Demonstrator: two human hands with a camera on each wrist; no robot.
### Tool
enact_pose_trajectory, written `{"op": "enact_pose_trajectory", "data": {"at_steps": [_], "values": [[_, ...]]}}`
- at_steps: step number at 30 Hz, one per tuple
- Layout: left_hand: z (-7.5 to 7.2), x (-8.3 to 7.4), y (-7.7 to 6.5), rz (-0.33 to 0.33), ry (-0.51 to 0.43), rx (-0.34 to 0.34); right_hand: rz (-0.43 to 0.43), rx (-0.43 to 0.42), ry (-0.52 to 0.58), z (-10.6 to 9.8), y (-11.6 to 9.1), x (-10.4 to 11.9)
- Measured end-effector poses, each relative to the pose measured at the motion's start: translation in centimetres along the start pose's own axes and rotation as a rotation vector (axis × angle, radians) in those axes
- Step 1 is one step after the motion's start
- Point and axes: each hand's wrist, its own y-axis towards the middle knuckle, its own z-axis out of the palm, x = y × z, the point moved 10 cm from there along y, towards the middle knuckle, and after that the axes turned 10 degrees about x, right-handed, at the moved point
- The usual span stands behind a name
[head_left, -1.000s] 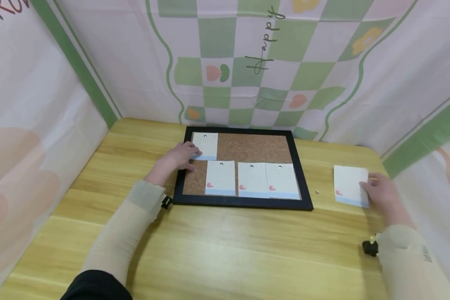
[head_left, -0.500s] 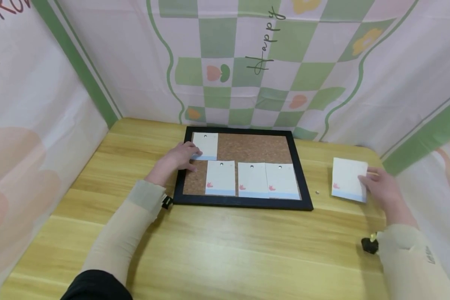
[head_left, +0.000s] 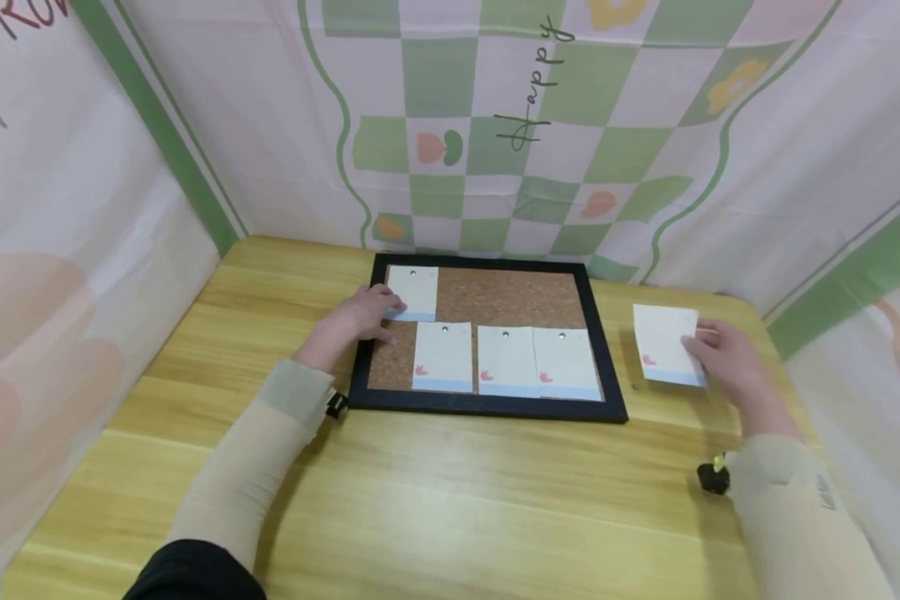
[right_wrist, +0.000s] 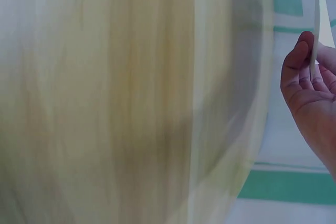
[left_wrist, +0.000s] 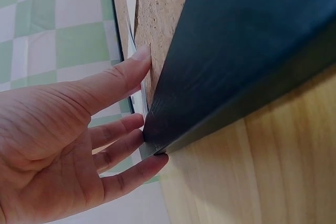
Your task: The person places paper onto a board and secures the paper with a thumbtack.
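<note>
My left hand [head_left: 356, 317] rests at the left edge of a cork board [head_left: 506, 298] with a black frame [left_wrist: 231, 45]. Its fingers are loosely extended, with the thumb over the cork and the lower-left corner of a pinned note sheet [head_left: 412, 290]. In the left wrist view the other fingertips touch the frame's outer side. Over the table to the right, my right hand [head_left: 731, 362] pinches a white note sheet [head_left: 663, 342] with a blue bottom band and a pink print. Edge-on in the right wrist view, that sheet [right_wrist: 316, 30] stands between thumb and fingers.
Three more note sheets, each with a silver pushpin [head_left: 445, 329], form the board's lower row. A tiny pin-like object [head_left: 634, 387] lies on the wooden table [head_left: 465, 492] right of the frame. Printed cloth [head_left: 645, 108] hangs behind the table and along both sides.
My right hand has lifted the note sheet off the table at the right and carried it leftward, toward the board. The left hand stays in place.
</note>
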Motion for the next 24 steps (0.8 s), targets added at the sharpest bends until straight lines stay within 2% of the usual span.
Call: {"op": "enact_pose_trajectory", "data": {"at_steps": [12, 19, 24], "values": [[-0.1, 0.0, 0.0, -0.001, -0.004, -0.001, -0.054, 0.040, 0.052, 2.1, 1.9, 4.7], [0.0, 0.0, 0.0, -0.002, -0.007, 0.003, -0.058, -0.008, 0.086, 3.4, 2.9, 7.4], [0.1, 0.1, 0.1, -0.006, -0.007, 0.005, -0.043, -0.030, 0.165, 4.6, 3.5, 9.3]]}}
